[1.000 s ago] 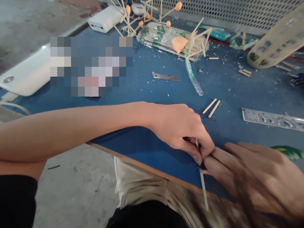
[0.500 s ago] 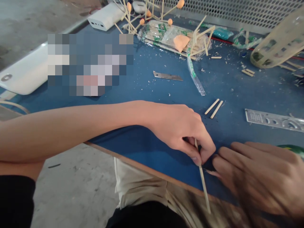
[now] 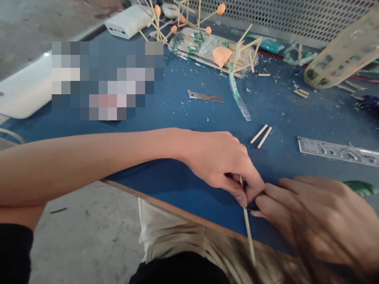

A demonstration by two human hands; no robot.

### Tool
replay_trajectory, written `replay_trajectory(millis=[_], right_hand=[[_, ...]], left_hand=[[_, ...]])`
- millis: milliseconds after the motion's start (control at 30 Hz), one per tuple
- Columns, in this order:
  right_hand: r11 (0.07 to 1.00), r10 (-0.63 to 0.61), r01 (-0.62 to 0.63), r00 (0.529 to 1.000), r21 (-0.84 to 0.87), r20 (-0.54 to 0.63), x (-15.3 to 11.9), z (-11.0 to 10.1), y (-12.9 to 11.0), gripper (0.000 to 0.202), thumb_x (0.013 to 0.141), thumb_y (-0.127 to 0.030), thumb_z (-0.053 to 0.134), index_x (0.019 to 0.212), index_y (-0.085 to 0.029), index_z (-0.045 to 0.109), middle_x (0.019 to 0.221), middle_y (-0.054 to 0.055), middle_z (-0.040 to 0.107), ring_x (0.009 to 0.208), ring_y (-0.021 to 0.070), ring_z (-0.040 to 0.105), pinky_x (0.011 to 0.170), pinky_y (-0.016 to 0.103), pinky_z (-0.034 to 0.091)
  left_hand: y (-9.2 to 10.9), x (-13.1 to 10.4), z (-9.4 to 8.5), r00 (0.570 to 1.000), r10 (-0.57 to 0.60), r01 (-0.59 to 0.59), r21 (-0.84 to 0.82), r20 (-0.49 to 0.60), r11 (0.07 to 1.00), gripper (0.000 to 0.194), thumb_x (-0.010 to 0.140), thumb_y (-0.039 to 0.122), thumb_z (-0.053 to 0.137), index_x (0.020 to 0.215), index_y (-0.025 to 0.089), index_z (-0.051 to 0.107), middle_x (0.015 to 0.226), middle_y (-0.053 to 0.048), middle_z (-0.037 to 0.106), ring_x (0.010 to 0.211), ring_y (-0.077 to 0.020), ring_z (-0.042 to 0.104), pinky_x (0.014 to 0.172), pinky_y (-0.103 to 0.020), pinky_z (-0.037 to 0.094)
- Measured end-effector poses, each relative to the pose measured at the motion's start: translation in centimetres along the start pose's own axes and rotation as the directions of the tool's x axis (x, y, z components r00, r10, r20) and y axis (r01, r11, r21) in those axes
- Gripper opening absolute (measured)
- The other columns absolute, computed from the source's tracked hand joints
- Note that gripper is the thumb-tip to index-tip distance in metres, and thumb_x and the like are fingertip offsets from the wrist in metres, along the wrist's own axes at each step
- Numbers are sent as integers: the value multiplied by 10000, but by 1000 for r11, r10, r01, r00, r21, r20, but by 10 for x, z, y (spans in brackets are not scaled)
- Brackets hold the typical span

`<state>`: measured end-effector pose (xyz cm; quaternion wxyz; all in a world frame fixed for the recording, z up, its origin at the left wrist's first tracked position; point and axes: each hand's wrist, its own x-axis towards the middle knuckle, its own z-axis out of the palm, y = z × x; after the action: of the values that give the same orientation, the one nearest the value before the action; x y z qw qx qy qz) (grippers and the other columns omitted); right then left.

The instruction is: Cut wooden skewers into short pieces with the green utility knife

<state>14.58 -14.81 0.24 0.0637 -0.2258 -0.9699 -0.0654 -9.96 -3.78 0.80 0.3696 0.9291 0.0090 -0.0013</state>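
Observation:
My left hand (image 3: 225,165) pinches a thin wooden stick (image 3: 249,236) between thumb and forefinger at the table's front edge. The stick's lower end sticks out past the edge, over the trousers. My right hand (image 3: 319,217) is closed right beside it, knuckles up, against the left fingertips. Whatever the right fingers hold is hidden; strands of dark hair blur across that hand. Beyond the hands lie two short cut sticks (image 3: 261,136) side by side. Farther back rests a loose snap-off knife blade (image 3: 205,96).
A metal ruler-like stencil (image 3: 337,151) lies at right. Behind are a plastic-wrapped bundle of sticks (image 3: 195,43) with an orange lump (image 3: 222,56), a stick frame with orange balls (image 3: 220,9), a clear bottle (image 3: 340,51) and a white power bank (image 3: 128,21). Wood crumbs litter the blue table (image 3: 174,185).
The view has shifted slightly, moving most things a little left in the picture. My right hand has come closer to my left and now meets its fingers. The left hand keeps its pinch.

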Motion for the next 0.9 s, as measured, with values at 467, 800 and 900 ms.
replay_trajectory(millis=[467, 800, 900], right_hand=[[990, 19, -13, 999, 139, -40, 10, 1, 8, 177, 972, -158, 422, 878, -289, 494, 677, -56, 559, 545, 190, 461, 545, 379, 283], [992, 44, -38, 998, 120, -45, 10, -1, 3, 205, 990, -168, 387, 885, -281, 523, 681, -51, 557, 531, 191, 473, 544, 381, 287], [992, 35, -30, 999, 125, -41, 10, -1, 5, 210, 989, -167, 387, 883, -280, 529, 685, -50, 570, 528, 188, 479, 533, 381, 299]], left_hand=[[0, -2, -2, 1000, -14, 15, -121, 5, 993, 139, 980, 379, 610, 919, 377, 735, 911, 97, 786, 866, -111, 703, 665, -271, 436], [0, -1, -2, 1000, -12, 14, -101, 16, 995, 130, 983, 381, 612, 932, 363, 730, 957, 100, 786, 878, -102, 692, 662, -274, 420], [-1, -1, -1, 1000, -7, 8, -84, 10, 996, 119, 979, 382, 620, 937, 361, 729, 937, 101, 783, 860, -97, 688, 656, -267, 418]])
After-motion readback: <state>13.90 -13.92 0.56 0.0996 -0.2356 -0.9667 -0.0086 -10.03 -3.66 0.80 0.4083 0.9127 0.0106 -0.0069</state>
